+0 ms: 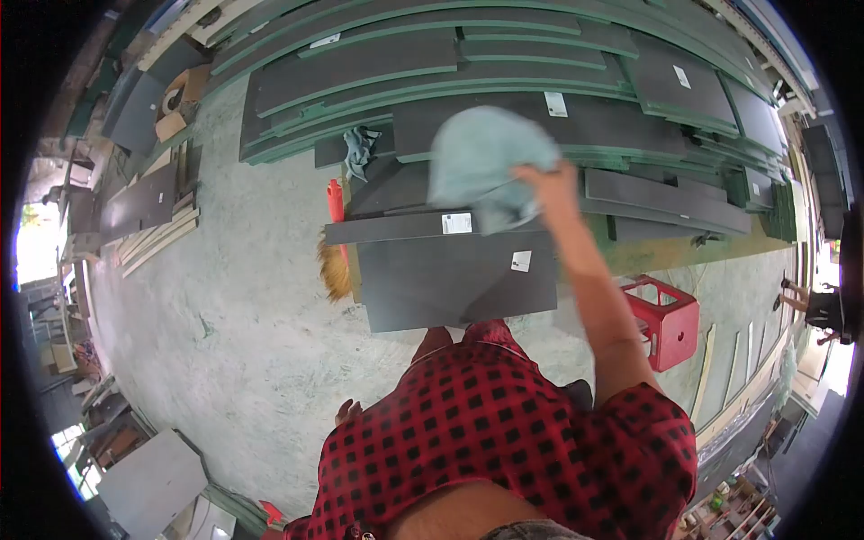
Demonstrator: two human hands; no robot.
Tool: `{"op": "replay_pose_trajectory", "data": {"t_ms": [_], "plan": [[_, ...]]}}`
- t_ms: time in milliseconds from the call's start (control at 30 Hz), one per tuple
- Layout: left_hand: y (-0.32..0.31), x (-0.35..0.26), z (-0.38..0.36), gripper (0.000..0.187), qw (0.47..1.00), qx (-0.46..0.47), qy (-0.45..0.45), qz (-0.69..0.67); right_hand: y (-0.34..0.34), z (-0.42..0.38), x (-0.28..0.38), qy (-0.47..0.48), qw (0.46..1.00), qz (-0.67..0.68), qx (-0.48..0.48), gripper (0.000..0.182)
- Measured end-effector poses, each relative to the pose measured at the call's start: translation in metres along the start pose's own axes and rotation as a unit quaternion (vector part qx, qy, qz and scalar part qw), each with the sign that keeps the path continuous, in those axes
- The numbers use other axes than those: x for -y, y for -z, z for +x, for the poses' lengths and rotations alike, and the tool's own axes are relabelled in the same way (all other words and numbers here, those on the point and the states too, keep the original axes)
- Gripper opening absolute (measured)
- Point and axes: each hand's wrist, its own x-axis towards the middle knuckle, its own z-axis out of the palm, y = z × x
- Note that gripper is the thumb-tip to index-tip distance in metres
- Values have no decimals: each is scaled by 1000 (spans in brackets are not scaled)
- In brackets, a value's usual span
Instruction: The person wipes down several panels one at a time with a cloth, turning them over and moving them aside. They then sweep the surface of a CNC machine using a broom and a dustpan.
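My right hand (545, 184) is closed on a light blue-green cloth (490, 162), blurred by motion and spread out above the dark boards. Below it, a dark grey panel (450, 279) with a white label lies in front of me. A narrow board (396, 229), also labelled, runs along the panel's far edge. My left hand (347, 411) hangs low beside my body, mostly hidden behind the checked shirt. Its visible fingers look loose and slightly apart, with nothing seen in them.
Stacked dark boards with green edges (360, 72) fill the far side. A brush with a red handle (336, 200) stands left of the panel. To the right is a red stool (677, 328). A crumpled grey-blue cloth (358, 151) lies on the boards. Another person (821, 310) is at far right.
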Motion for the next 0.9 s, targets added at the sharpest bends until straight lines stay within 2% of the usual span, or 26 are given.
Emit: {"op": "replay_pose_trajectory", "data": {"t_ms": [67, 100, 133, 167, 200, 267, 300, 367, 433, 500, 533, 567, 600, 633, 667, 700, 733, 767, 800, 867, 900], "plan": [[-1, 0, -2, 58, 1000, -6, 0, -8, 52, 33, 16, 98, 990, -18, -99, 30], [-1, 0, -4, 59, 1000, -11, 0, -12, 85, 60, 5, 139, 983, -55, -109, 36], [-1, 1, -7, 59, 1000, -15, 0, -17, 107, 78, 5, 123, 955, -192, -188, 41], [-1, 4, -9, 59, 1000, -20, 1, -22, 119, 92, 6, 106, 903, -324, -261, 47], [-2, 8, -11, 59, 999, -25, 2, -29, 125, 106, 8, 110, 906, -321, -252, 47], [-2, 14, -18, 59, 999, -35, 6, -41, 123, 128, 14, -34, 837, -447, -314, 58], [-1, 17, -22, 59, 998, -40, 8, -45, 119, 142, 12, -31, 840, -447, -307, 58], [1, 20, -27, 59, 998, -45, 11, -48, 104, 163, 14, -106, 799, -563, -183, 57], [1, 19, -27, 59, 998, -42, 14, -46, 57, 163, 15, -100, 806, -556, -179, 52], [-4, 15, -25, 60, 998, -35, 13, -48, -4, 150, 20, -20, 792, -606, -73, 37], [-7, 13, -24, 60, 998, -32, 11, -48, -37, 135, 25, -11, 820, -572, 8, 32], [-9, 10, -23, 60, 998, -29, 9, -48, -77, 118, 19, 51, 795, -604, -16, 28], [-10, 8, -22, 60, 999, -26, 8, -47, -107, 92, 43, 86, 783, -603, 125, 37], [-9, 5, -22, 60, 999, -24, 6, -44, -140, 84, 33, 123, 762, -615, 161, 36], [-9, 2, -23, 60, 999, -23, 5, -41, -170, 89, -1, 197, 769, -578, 188, 36], [-10, -2, -22, 60, 999, -21, 2, -39, -196, 71, -1, 139, 834, -508, 164, 36], [-9, -6, -22, 60, 999, -19, 1, -36, -217, 65, -6, 119, 845, -474, 215, 37], [-9, -6, -20, 60, 999, -17, 0, -34, -225, 59, -5, 98, 852, -439, 266, 39], [-8, -5, -20, 60, 999, -15, 0, -31, -219, 55, -6, 97, 853, -439, 264, 39], [-11, -7, -15, 61, 1000, -6, -2, -24, -190, 41, 13, 182, 865, -356, 302, 46], [-18, -9, -9, 61, 1000, 3, -4, -21, -170, 44, 21, 182, 866, -361, 295, 46]]}}
